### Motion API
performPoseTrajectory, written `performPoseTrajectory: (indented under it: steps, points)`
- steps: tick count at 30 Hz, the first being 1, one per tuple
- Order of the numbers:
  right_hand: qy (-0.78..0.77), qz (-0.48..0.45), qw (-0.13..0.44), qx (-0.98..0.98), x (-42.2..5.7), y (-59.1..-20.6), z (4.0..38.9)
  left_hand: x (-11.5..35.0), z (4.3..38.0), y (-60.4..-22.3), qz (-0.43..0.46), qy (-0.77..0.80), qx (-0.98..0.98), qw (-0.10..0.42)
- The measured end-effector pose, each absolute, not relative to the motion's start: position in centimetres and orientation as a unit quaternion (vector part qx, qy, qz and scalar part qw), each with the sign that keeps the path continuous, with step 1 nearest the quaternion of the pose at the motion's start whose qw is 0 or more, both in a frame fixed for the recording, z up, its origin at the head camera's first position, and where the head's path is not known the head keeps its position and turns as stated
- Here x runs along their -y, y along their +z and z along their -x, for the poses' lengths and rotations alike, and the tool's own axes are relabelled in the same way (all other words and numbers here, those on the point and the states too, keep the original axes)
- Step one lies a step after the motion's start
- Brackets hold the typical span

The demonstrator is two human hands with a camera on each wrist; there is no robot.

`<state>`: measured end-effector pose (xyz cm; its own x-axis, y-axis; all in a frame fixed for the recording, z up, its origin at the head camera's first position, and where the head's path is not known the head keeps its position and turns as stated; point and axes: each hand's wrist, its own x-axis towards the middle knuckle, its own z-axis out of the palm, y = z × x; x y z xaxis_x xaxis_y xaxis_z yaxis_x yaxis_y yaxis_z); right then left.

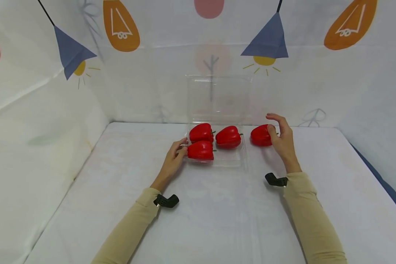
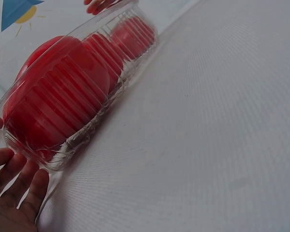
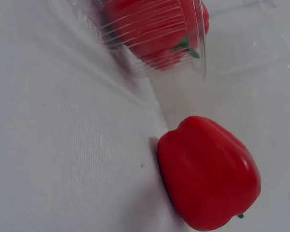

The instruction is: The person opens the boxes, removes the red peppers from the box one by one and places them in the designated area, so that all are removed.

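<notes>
A clear plastic clamshell box point(image 1: 230, 160) lies on the table with its lid point(image 1: 231, 97) raised at the back. Inside are three red bell peppers: one at back left point(image 1: 200, 132), one at front left point(image 1: 200, 150) and one farther right point(image 1: 228, 137). My left hand point(image 1: 174, 159) is at the box's left end, fingers extended against or very near its wall. To the right of the box, another red bell pepper point(image 3: 208, 174) lies on its side on the table. My right hand point(image 1: 282, 141) hovers beside that pepper, thumb and fingers spread; the right wrist view shows a gap between them.
The white-covered table point(image 1: 198, 216) meets a patterned cloth backdrop point(image 1: 145, 91) just behind the box. Cloth also hangs along the left and right sides. A dark wrist camera point(image 1: 166, 201) sits on the left sleeve, another camera point(image 1: 276, 179) on the right.
</notes>
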<state>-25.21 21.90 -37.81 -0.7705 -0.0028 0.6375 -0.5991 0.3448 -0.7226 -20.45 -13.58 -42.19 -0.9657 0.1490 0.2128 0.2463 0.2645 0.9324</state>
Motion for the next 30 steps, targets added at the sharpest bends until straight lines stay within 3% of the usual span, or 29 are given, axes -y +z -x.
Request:
performPoseTrajectory:
  steps: [10, 22, 30]
  points:
    - [0.517, -0.202, 0.223, 0.801, -20.0, -37.4, 24.5, 13.5, 20.4, -42.3, 0.118, -0.598, 0.792, 0.037]
    - [0.439, -0.268, 0.132, 0.847, -17.5, -40.3, 26.0, 13.5, 20.5, -42.2, 0.115, -0.595, 0.795, 0.030]
    - [0.363, -0.255, 0.136, 0.886, -16.0, -41.0, 25.4, 13.5, 20.4, -42.4, 0.112, -0.595, 0.795, 0.027]
